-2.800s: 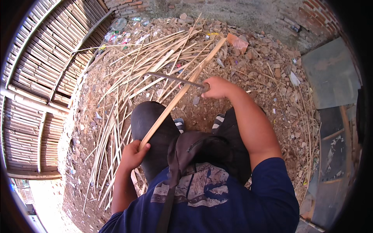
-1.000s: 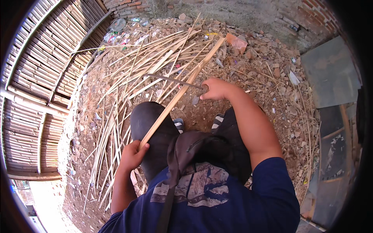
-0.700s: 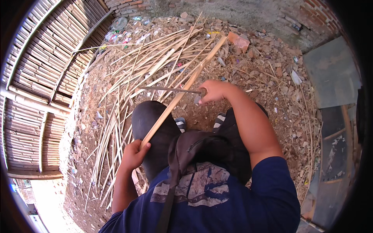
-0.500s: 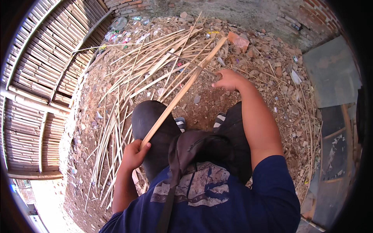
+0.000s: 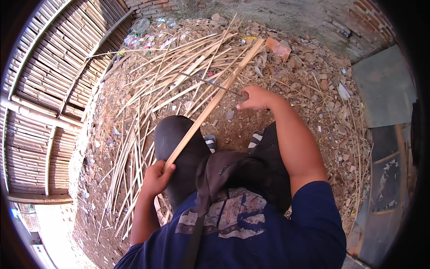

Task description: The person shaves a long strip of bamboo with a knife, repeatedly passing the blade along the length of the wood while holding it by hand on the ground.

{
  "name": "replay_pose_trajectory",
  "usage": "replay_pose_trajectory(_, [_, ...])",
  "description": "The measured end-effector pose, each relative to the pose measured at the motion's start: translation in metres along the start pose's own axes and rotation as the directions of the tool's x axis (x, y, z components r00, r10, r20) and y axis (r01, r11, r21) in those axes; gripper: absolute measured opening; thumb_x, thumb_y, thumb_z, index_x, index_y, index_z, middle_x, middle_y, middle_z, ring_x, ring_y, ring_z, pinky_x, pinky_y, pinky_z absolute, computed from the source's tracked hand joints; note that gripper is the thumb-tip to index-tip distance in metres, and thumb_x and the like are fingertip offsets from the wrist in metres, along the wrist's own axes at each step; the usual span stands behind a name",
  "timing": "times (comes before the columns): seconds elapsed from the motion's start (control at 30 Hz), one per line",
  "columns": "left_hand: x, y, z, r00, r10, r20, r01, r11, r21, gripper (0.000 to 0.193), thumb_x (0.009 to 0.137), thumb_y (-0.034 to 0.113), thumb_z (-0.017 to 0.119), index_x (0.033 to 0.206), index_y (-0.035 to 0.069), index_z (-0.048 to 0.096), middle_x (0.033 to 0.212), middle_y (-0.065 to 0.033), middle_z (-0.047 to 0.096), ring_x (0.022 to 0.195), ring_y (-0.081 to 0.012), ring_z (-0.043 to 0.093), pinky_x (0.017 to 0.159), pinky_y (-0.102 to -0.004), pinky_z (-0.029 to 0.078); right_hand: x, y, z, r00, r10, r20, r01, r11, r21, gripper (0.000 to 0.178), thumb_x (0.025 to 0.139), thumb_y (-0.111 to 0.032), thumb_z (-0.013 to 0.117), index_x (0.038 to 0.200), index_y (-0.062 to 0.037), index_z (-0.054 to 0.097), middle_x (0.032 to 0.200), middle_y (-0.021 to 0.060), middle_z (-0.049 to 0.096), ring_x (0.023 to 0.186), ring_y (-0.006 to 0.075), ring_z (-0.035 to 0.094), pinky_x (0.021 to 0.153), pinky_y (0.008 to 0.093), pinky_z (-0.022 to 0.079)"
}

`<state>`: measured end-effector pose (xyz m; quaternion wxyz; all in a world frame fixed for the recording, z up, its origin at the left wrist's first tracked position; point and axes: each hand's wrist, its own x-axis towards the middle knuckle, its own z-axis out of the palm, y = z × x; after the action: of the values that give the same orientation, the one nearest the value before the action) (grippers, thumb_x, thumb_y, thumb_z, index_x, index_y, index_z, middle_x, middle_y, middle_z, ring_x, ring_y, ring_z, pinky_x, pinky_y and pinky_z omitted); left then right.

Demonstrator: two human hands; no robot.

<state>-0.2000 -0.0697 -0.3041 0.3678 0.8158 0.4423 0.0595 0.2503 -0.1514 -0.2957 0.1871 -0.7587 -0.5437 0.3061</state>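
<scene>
A long, pale bamboo strip (image 5: pixel 209 109) slants up and away to the right, its near part passing over my left knee. My left hand (image 5: pixel 156 177) is closed round its near end, thumb on top. Across the strip's upper half lies a long, thin, dark blade-like tool (image 5: pixel 197 78), seen nearly edge-on. My right hand (image 5: pixel 257 97) grips the tool's right end, fingers curled; the handle is mostly hidden in the fist. Whether the edge bites into the strip or only rests on it, I cannot tell.
Many split bamboo strips (image 5: pixel 130 166) lie heaped on the littered ground ahead and to the left. A bamboo-slat wall (image 5: pixel 49 54) stands left, a brick and plaster wall (image 5: pixel 286 18) at the back. Grey panels (image 5: pixel 383 85) lean at right; a broken brick (image 5: pixel 278 47) lies ahead.
My right hand has moved a little towards me and to the left, and the dark tool now reaches farther left across the strip. The left hand keeps its hold.
</scene>
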Motion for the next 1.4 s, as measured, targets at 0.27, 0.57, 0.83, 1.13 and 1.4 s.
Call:
replay_pose_trajectory(0.27, [0.0, 0.006, -0.006, 0.997, -0.053, 0.051, 0.054, 0.998, -0.018, 0.048, 0.096, 0.04, 0.068, 0.074, 0.0, 0.054, 0.059, -0.0059, 0.05, 0.059, -0.0128, 0.044, 0.054, -0.0359, 0.039, -0.009, -0.015, 0.005, 1.0, -0.027, 0.003, 0.027, 0.993, -0.119, 0.054, 0.075, -0.038, 0.08, 0.114, -0.0022, 0.069, 0.096, 0.0205, 0.071, 0.093, 0.0353, 0.069, 0.082, 0.0426, 0.053])
replay_pose_trajectory(0.57, [0.0, 0.008, -0.005, 0.999, -0.042, 0.019, 0.042, 0.999, -0.008, 0.047, 0.096, 0.04, 0.068, 0.074, 0.0, 0.053, 0.059, -0.0054, 0.049, 0.058, -0.0129, 0.044, 0.054, -0.0354, 0.038, 0.011, 0.002, 0.004, 0.993, 0.112, 0.031, -0.115, 0.984, 0.136, 0.059, 0.072, -0.041, 0.082, 0.11, 0.0023, 0.07, 0.099, 0.0197, 0.071, 0.096, 0.0333, 0.069, 0.082, 0.0418, 0.053])
replay_pose_trajectory(0.83, [0.004, 0.006, -0.009, 0.994, -0.056, 0.096, 0.064, 0.994, -0.084, 0.046, 0.097, 0.039, 0.068, 0.073, 0.002, 0.053, 0.06, -0.0001, 0.048, 0.061, -0.0096, 0.042, 0.053, -0.0329, 0.037, 0.003, -0.009, 0.021, 0.989, -0.119, 0.086, 0.131, 0.981, -0.145, 0.057, 0.076, -0.036, 0.08, 0.118, -0.0009, 0.066, 0.095, 0.0202, 0.071, 0.08, 0.0315, 0.07, 0.073, 0.0415, 0.056])
replay_pose_trajectory(1.13, [0.003, 0.0, -0.006, 0.994, -0.069, 0.084, 0.075, 0.994, -0.075, 0.048, 0.097, 0.04, 0.068, 0.073, 0.002, 0.052, 0.06, -0.0015, 0.048, 0.061, -0.0109, 0.042, 0.054, -0.0341, 0.037, 0.001, -0.005, 0.005, 0.997, -0.024, 0.072, 0.024, 1.0, 0.004, 0.058, 0.076, -0.042, 0.081, 0.114, 0.0, 0.069, 0.102, 0.0219, 0.071, 0.101, 0.0359, 0.069, 0.086, 0.0433, 0.053])
replay_pose_trajectory(1.4, [0.006, 0.003, -0.013, 0.989, -0.074, 0.13, 0.08, 0.996, -0.04, 0.049, 0.097, 0.042, 0.067, 0.074, 0.001, 0.054, 0.062, -0.004, 0.049, 0.063, -0.0125, 0.044, 0.056, -0.0346, 0.039, 0.002, -0.001, 0.012, 1.0, 0.0, -0.009, -0.001, 0.993, -0.122, 0.054, 0.075, -0.041, 0.08, 0.112, -0.0017, 0.07, 0.102, 0.0216, 0.07, 0.099, 0.0369, 0.067, 0.086, 0.0442, 0.053])
